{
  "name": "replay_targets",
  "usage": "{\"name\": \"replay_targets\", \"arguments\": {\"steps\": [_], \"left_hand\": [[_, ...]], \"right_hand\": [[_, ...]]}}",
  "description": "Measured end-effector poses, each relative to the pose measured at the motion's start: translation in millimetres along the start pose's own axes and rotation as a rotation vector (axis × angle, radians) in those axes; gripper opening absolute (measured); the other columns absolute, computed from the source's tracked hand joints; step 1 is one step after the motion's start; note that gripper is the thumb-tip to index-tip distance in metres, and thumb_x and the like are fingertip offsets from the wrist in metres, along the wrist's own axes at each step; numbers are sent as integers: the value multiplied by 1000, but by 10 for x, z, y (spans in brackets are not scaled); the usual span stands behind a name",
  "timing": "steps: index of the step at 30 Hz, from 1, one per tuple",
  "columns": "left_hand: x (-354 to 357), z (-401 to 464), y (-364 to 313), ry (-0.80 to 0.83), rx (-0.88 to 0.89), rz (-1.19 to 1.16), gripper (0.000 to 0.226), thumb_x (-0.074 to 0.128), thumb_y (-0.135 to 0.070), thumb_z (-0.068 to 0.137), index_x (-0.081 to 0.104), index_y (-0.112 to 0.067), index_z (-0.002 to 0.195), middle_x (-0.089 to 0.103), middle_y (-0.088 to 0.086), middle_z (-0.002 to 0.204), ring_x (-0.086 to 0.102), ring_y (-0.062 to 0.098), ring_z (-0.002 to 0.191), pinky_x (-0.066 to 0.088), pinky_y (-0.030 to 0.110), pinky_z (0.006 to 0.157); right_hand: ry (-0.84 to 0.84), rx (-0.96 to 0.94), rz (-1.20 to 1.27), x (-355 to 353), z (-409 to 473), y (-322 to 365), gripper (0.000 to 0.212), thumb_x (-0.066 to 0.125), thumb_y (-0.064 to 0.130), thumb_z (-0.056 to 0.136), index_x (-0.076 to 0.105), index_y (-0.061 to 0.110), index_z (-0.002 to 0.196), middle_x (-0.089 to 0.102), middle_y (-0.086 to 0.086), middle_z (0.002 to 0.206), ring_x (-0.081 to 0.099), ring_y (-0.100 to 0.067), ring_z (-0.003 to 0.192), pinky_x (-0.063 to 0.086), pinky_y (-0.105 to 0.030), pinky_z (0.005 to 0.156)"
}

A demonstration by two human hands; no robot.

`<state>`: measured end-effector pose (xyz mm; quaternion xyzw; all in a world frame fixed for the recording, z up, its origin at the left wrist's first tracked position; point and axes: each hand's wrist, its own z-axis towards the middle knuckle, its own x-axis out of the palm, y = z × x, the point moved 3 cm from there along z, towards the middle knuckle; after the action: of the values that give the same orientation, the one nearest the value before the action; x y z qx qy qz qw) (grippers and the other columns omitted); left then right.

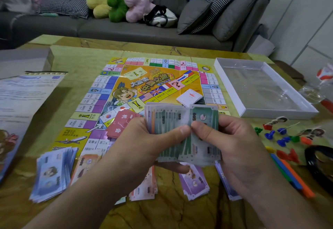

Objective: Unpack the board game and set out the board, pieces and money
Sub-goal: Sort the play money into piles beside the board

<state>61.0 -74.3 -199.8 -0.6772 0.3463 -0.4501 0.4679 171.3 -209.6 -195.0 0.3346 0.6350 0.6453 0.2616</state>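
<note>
The paper game board (144, 88) lies flat in the middle of the table. My left hand (144, 138) holds a fanned stack of green play money (173, 120) above the board's near edge. My right hand (232, 138) pinches the front green note (203, 117) with thumb and fingers. Sorted money lies in front of me: a blue pile (54, 172), an orange pile (86, 165), a pink pile (144, 187), a purple pile (195, 181). Red cards (120, 126) and a white card deck (190, 97) sit on the board. Coloured pawns and figure pieces (286, 135) lie at the right.
An empty white box tray (232, 91) stands at the right of the board. A rules sheet (23, 95) lies at the left. Coloured sticks (292, 176) and a black round object (320, 165) are at the right edge. A grey sofa with plush toys (119, 1) is behind the table.
</note>
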Motion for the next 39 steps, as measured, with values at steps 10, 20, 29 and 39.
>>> {"name": "replay_targets", "arguments": {"steps": [10, 20, 29, 39], "left_hand": [[32, -9, -16, -12, 5, -50, 23, 65, -10, 92, 72, -6, 114, 79, 18, 103, 78, 37, 92, 65, 37, 60], [25, -1, -13, -37, 26, -54, 18, 66, -9, 91, 75, -9, 107, 80, 16, 102, 78, 37, 91, 66, 40, 61], [33, -7, -18, -31, 29, -56, 22, 63, -9, 92, 70, -7, 113, 79, 18, 102, 78, 38, 92, 66, 42, 65], [2, 15, 52, -131, 31, 72, 23, 70, -12, 90, 73, -11, 113, 80, 13, 97, 79, 32, 88, 66, 48, 67]], "right_hand": [[-28, -20, -97, -5, -32, 42, 27, 76, 26, 75, 82, 12, 97, 82, -7, 90, 80, -24, 82, 65, -32, 62], [-10, -55, -124, 9, -45, 72, 21, 75, 27, 77, 82, 18, 94, 82, -3, 88, 80, -19, 81, 63, -27, 61], [-24, -52, -105, -13, -19, 64, 17, 73, 23, 83, 81, 17, 97, 82, -3, 91, 80, -21, 84, 63, -28, 61], [-47, 18, -130, 69, -25, -100, 14, 63, 23, 103, 71, 26, 115, 80, -1, 101, 79, -18, 90, 66, -38, 74]]}}
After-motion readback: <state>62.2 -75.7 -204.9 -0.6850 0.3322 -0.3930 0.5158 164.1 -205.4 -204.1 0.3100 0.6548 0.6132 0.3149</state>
